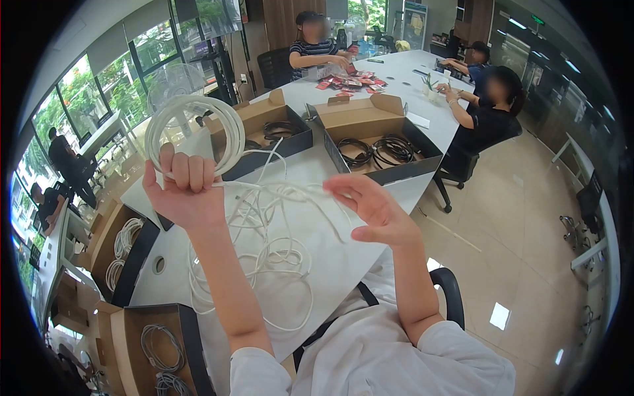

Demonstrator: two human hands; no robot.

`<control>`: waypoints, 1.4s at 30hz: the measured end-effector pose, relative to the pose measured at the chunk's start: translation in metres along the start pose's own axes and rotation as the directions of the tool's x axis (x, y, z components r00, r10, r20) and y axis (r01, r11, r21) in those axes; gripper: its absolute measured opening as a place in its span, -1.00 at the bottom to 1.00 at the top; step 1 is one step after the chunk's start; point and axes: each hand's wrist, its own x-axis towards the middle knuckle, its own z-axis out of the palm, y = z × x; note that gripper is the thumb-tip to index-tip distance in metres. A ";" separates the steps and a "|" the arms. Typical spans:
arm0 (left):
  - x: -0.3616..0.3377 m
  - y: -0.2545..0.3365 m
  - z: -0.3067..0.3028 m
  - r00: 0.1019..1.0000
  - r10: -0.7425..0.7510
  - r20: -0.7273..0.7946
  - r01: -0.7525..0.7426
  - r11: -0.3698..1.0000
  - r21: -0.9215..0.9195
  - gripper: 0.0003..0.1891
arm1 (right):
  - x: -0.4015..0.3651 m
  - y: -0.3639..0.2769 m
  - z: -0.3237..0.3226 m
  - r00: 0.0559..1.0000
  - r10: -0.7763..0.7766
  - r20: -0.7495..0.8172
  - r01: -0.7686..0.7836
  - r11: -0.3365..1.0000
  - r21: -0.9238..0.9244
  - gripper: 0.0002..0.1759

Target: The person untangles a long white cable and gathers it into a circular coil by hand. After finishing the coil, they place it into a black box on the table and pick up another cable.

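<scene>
My left hand (188, 191) is raised over the table, its fingers wrapped round a coil of white cable (232, 135) that stands upright in several loops. From this fist a strand runs right, toward my right hand (375, 212). That hand is open, thumb apart from its curved fingers, with the strand passing close to the fingertips; whether they touch cannot be made out. Below and between both hands, a loose tangle of white cable (288, 254) spreads over the white table (350, 264).
Two boxes of black cables, one a black-sided box (413, 168), stand beyond my hands. Another box (142, 254) with white coils and a box of grey cables (193, 330) are at left. Several people sit farther off, one by red packets (353, 82). A chair armrest (449, 294) is at my right.
</scene>
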 end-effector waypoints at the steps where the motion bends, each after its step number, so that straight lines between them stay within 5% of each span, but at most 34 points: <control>1: -0.001 0.000 0.002 1.000 0.018 -0.005 -0.017 0.999 0.028 -0.70 | 0.000 -0.001 0.003 0.999 0.025 -0.024 -0.030 0.970 -0.241 0.02; 3: -0.003 0.001 0.004 0.999 0.034 0.029 -0.035 0.999 0.039 -0.71 | 0.000 -0.007 0.013 0.995 0.054 -0.086 -0.098 0.739 -0.667 0.18; 6: -0.003 0.001 0.005 0.992 0.028 0.121 -0.028 1.000 -0.001 -0.73 | -0.004 0.018 0.006 0.972 0.159 -0.173 -0.228 0.459 -0.859 0.38; 10: -0.003 0.005 0.007 0.994 -0.029 0.106 0.042 0.992 -0.122 -0.73 | -0.005 0.059 -0.028 0.970 0.210 -0.120 -0.242 0.856 -0.458 0.36; 15: -0.004 0.002 0.013 0.981 -0.103 0.162 0.145 0.949 -0.281 -0.74 | -0.011 0.101 -0.043 0.935 0.346 -0.073 -0.345 0.938 0.028 0.37; 18: -0.007 0.004 0.015 0.980 -0.105 0.168 0.148 0.950 -0.273 -0.73 | -0.010 0.101 -0.040 0.913 0.363 -0.189 -0.383 0.920 -0.085 0.16; 21: -0.007 0.008 0.017 0.975 -0.089 0.202 0.134 0.966 -0.219 -0.73 | -0.006 0.098 -0.053 0.884 0.386 -0.264 -0.399 0.917 0.006 -0.14; 22: -0.008 0.009 0.019 0.973 -0.086 0.214 0.126 0.975 -0.184 -0.72 | -0.006 0.098 -0.051 0.903 0.236 -0.360 -0.284 0.955 -0.085 -0.45; 27: -0.023 -0.003 0.040 0.945 -0.142 0.293 0.100 0.983 0.156 -0.70 | 0.008 0.071 -0.048 0.915 0.190 -0.356 -0.257 0.955 -0.150 -0.54; 30: -0.054 -0.018 0.048 0.954 -0.169 0.247 0.019 0.858 0.514 -0.68 | 0.031 0.039 -0.031 0.888 0.190 -0.419 -0.323 0.905 -0.276 -0.50; 31: -0.058 -0.025 0.051 0.923 -0.191 0.333 -0.058 0.787 0.614 -0.69 | 0.039 0.034 -0.028 0.874 0.191 -0.448 -0.352 0.883 -0.312 -0.49; 32: -0.062 -0.033 0.054 0.885 -0.212 0.415 -0.153 0.709 0.689 -0.70 | 0.045 0.041 -0.037 0.933 0.001 -0.360 -0.175 0.875 -0.452 -0.48; 33: -0.062 -0.037 0.064 0.791 -0.348 0.503 -0.218 0.607 0.764 -0.70 | 0.057 0.027 -0.034 0.918 0.082 -0.389 -0.252 0.876 -0.410 -0.47; 35: -0.067 -0.047 0.084 0.578 -0.636 0.512 -0.323 0.398 0.859 -0.68 | 0.078 0.000 -0.026 0.828 0.267 -0.493 -0.480 0.791 -0.379 -0.45; 38: -0.084 -0.086 0.085 0.508 -0.762 0.402 -0.417 0.191 0.889 -0.71 | 0.099 -0.022 -0.024 0.881 0.148 -0.450 -0.380 0.787 -0.486 -0.47; 42: -0.084 -0.109 0.058 0.510 -0.781 0.360 -0.413 0.145 0.899 -0.74 | 0.113 -0.046 -0.038 0.950 -0.003 -0.313 -0.222 0.699 -0.680 -0.56</control>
